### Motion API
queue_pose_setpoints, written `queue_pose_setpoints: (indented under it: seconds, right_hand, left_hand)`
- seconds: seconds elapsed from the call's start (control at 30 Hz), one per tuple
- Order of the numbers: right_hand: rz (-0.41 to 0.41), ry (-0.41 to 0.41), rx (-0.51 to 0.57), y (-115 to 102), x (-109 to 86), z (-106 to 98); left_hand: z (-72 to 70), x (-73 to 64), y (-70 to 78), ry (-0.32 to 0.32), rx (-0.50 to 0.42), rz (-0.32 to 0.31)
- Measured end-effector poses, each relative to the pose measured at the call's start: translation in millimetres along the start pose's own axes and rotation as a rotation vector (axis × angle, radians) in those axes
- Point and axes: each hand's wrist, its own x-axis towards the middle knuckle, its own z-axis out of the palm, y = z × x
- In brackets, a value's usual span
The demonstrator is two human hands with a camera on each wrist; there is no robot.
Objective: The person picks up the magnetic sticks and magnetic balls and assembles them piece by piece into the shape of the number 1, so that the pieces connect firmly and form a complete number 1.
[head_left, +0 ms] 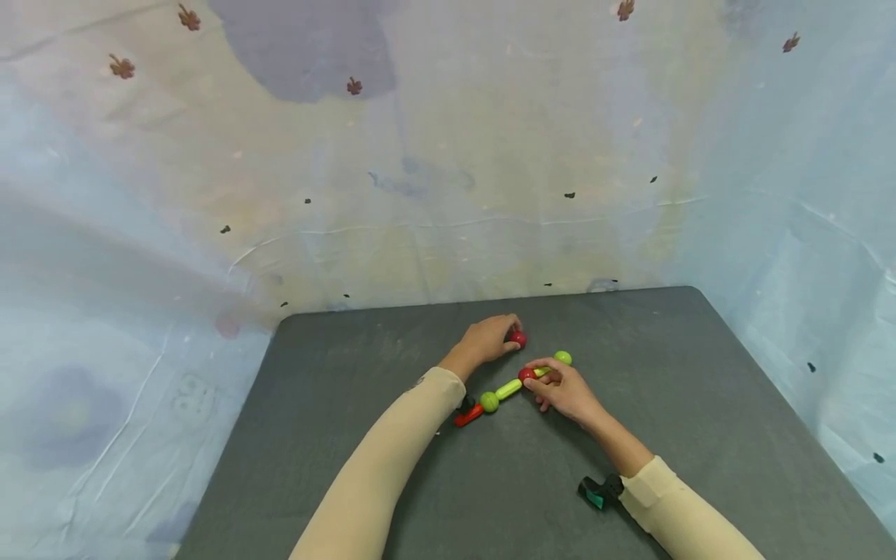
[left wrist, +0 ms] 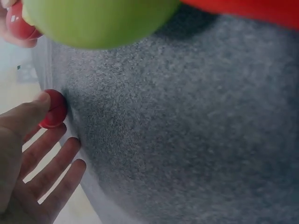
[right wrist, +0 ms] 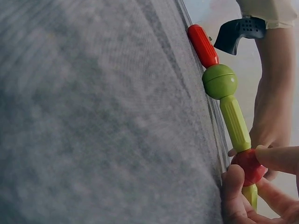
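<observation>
My left hand [head_left: 488, 339] pinches a loose red ball [head_left: 519, 339] on the dark table, thumb on one side and fingers on the other. In the left wrist view that red ball [left wrist: 57, 109] touches the grey surface. My right hand [head_left: 565, 390] holds a second red ball [right wrist: 249, 166] between thumb and fingers. This ball is part of a chain lying on the table: a red rod [right wrist: 203, 45], a green ball [right wrist: 219, 81], a yellow-green rod [right wrist: 235, 123], the held red ball, another yellow-green rod [right wrist: 250, 196], and a green ball [head_left: 563, 358] at the far end.
Both pale sleeves end in black wrist cameras; the right camera [head_left: 600, 491] hangs close over the table [head_left: 336, 435]. A patterned light sheet [head_left: 434, 171] rises behind the table's back edge and along both sides.
</observation>
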Motion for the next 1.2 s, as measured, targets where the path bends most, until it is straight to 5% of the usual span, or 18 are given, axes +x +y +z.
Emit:
queue_pose_setpoints:
  seconds: [0.5,1.2]
  right_hand:
    - [0.010,0.017,-0.056,-1,1.6,0]
    - [0.003,0.024,-0.128,-5,2.8,3]
  left_hand:
    - [-8.1,-38.2,-24.6,0.018,-0.209,-0.008]
    - [-21.6,-100.6,-45.6,0.016,-0.267,-0.032]
